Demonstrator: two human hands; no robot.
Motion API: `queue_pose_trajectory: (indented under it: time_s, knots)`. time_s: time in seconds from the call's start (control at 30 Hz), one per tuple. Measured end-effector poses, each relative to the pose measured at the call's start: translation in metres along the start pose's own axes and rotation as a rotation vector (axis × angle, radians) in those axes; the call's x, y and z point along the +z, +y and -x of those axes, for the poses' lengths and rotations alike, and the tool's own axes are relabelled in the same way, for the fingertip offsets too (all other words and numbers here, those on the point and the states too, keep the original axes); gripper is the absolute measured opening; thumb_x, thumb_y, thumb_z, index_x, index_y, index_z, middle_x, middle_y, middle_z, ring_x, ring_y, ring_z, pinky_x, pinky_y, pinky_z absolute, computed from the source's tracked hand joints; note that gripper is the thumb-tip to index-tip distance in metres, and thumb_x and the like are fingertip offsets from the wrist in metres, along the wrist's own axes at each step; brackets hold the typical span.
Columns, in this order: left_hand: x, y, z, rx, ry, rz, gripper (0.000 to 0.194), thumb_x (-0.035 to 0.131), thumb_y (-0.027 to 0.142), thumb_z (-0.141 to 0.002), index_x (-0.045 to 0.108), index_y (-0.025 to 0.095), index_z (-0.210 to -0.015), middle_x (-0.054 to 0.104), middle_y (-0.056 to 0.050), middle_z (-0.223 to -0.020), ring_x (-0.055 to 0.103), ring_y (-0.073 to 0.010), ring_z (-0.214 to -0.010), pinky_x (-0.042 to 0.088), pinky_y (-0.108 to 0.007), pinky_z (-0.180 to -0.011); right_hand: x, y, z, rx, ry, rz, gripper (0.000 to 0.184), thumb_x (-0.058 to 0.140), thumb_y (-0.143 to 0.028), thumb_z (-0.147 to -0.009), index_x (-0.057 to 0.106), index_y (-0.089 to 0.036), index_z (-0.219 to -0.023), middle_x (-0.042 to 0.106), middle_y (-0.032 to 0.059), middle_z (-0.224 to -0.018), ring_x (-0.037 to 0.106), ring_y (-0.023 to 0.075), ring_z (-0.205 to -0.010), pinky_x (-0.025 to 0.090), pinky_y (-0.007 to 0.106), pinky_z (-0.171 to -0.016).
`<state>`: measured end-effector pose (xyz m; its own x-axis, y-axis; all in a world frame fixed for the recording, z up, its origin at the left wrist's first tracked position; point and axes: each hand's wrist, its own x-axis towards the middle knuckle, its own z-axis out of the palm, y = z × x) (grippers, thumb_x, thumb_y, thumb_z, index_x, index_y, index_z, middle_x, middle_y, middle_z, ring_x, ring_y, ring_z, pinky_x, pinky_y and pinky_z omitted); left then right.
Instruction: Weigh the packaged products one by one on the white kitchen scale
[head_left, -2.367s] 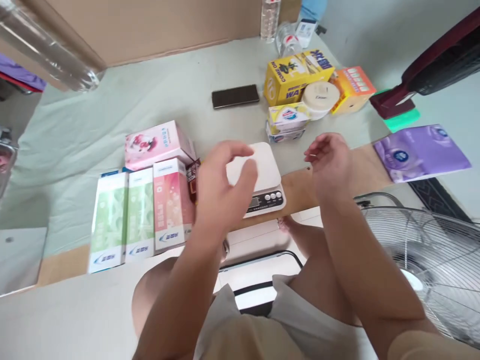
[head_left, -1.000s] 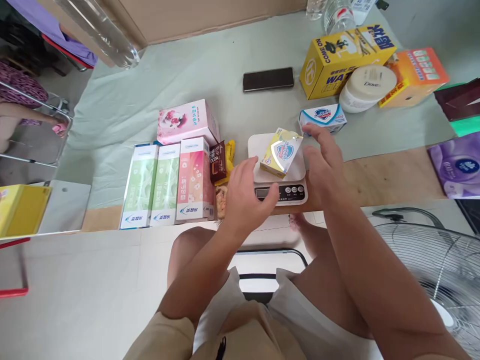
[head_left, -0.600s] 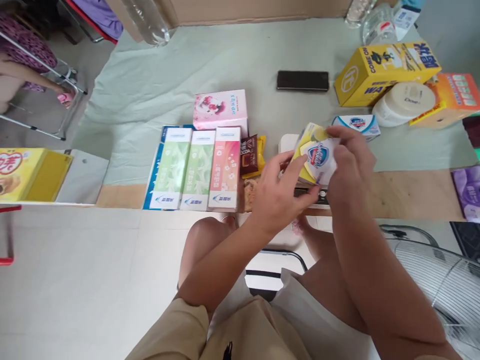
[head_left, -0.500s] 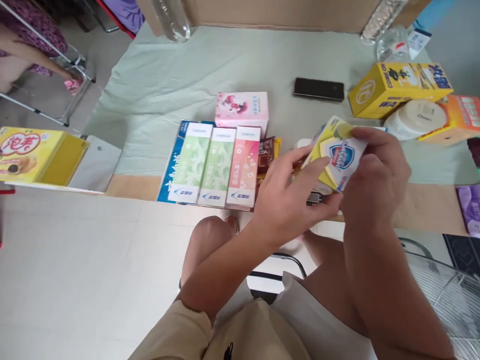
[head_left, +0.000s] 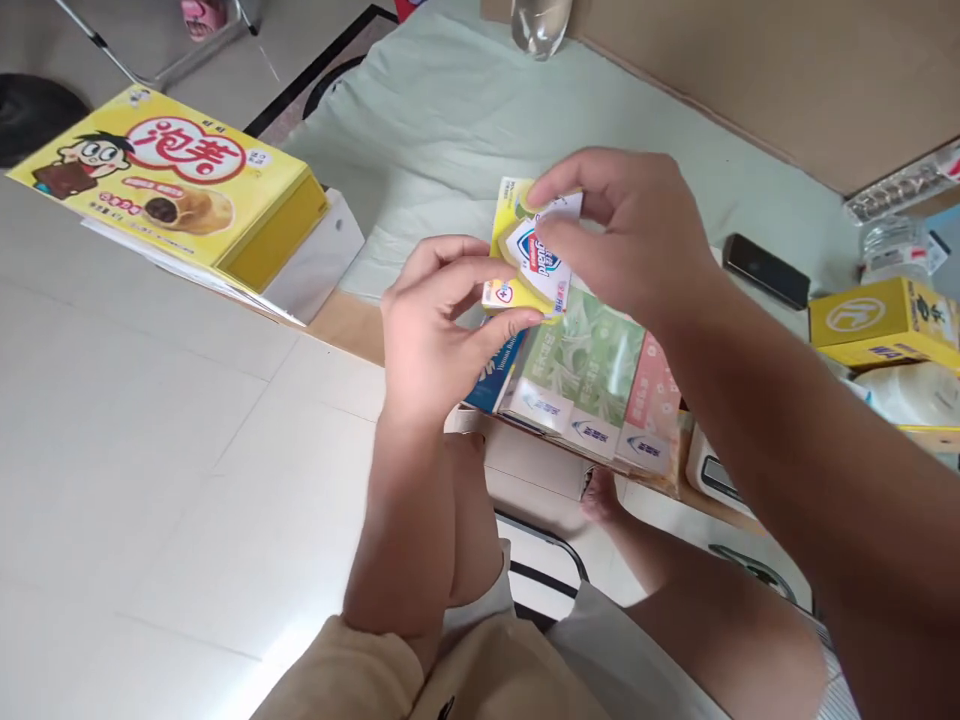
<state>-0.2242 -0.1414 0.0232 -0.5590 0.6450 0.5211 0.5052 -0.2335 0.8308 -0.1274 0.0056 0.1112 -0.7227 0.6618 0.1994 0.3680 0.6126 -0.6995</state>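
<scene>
carton (head_left: 538,262) lettered "guard" is pinched by left hand (head_left: 437,315) and right hand (head_left: 639,228)

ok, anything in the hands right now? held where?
Yes, the soap box, in both hands. As pictured, the left hand has its lower-left part, the right hand its upper-right part.

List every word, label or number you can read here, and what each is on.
"guard" on the held box.
"泡芙" on the large yellow box at left.
"Yunnan" on the blue box; what follows is unclear.
"WA" on the yellow carton at right, only partly readable.
Too small or blurred: most lettering on the green cartons and pink carton, and other fine print.
</scene>
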Motion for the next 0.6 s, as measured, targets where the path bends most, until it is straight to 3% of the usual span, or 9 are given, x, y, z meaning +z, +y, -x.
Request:
queue_pose_trajectory:
  time_s: [0.07, 0.17, 0.27, 0.37, 0.5, 0.6]
  knots:
    - [0.001, -0.012, 0.001, -0.075, -0.011, -0.023, 0.028, 0.083, 0.049, -0.089, 0.079, 0.027, -0.105, 0.072, -0.005, -0.121, 0.074, -0.0225, -0.114, 0.068, -0.036, -0.093, 0.011, 0.001, -0.017, 0.073, -0.045, 0.046, 0.024, 0.066, -0.008, -0.078, 0.078, -0.024, -0.092, 0.074, -0.0032, -0.079, 0.071, 0.0168, -0.082, 0.061, 0.038, -0.092]
    - [0.007, -0.022, 0.000, -0.171, -0.083, -0.082, 0.010, 0.077, 0.029, -0.094, 0.077, 0.024, -0.102, 0.075, -0.005, -0.122, 0.074, -0.0213, -0.114, 0.064, -0.037, -0.103, 0.021, 0.011, -0.030, 0.177, -0.105, 0.074, 0.020, 0.066, -0.008, -0.082, 0.076, -0.020, -0.094, 0.075, -0.0008, -0.083, 0.073, 0.0175, -0.088, 0.060, 0.037, -0.093]
    - [0.013, -0.024, -0.004, -0.287, -0.152, -0.156, 0.027, 0.070, 0.026, -0.094, 0.073, 0.021, -0.120, 0.076, -0.008, -0.126, 0.073, -0.0242, -0.117, 0.062, -0.040, -0.104, 0.026, 0.023, -0.033, 0.179, -0.128, 0.139, 0.017, 0.069, -0.009, -0.083, 0.074, -0.020, -0.094, 0.079, 0.0022, -0.099, 0.076, 0.0211, -0.099, 0.059, 0.041, -0.100]
    - [0.016, -0.021, -0.009, -0.356, -0.207, -0.216, 0.036, 0.063, 0.027, -0.096, 0.069, 0.019, -0.130, 0.078, -0.010, -0.122, 0.074, -0.0275, -0.112, 0.062, -0.041, -0.097, 0.026, 0.032, -0.033, 0.170, -0.090, 0.170, 0.016, 0.071, -0.010, -0.085, 0.073, -0.020, -0.097, 0.079, 0.0026, -0.107, 0.077, 0.0198, -0.095, 0.062, 0.044, -0.099]
    - [0.021, -0.021, -0.013, -0.332, -0.298, -0.256, 0.024, 0.058, 0.025, -0.097, 0.074, 0.023, -0.115, 0.079, -0.006, -0.102, 0.076, -0.0275, -0.096, 0.061, -0.040, -0.088, 0.017, 0.039, -0.025, 0.131, -0.018, 0.151, 0.014, 0.071, -0.012, -0.086, 0.075, -0.022, -0.095, 0.081, 0.0039, -0.103, 0.076, 0.0208, -0.099, 0.062, 0.045, -0.100]
    - [0.021, -0.023, -0.011, -0.349, -0.266, -0.260, 0.025, 0.060, 0.029, -0.098, 0.071, 0.022, -0.119, 0.079, -0.009, -0.111, 0.076, -0.0309, -0.105, 0.061, -0.043, -0.093, -0.007, 0.040, -0.002, -0.042, 0.122, 0.091, 0.021, 0.069, -0.011, -0.084, 0.076, -0.026, -0.096, 0.081, 0.0019, -0.104, 0.077, 0.0229, -0.105, 0.061, 0.048, -0.106]
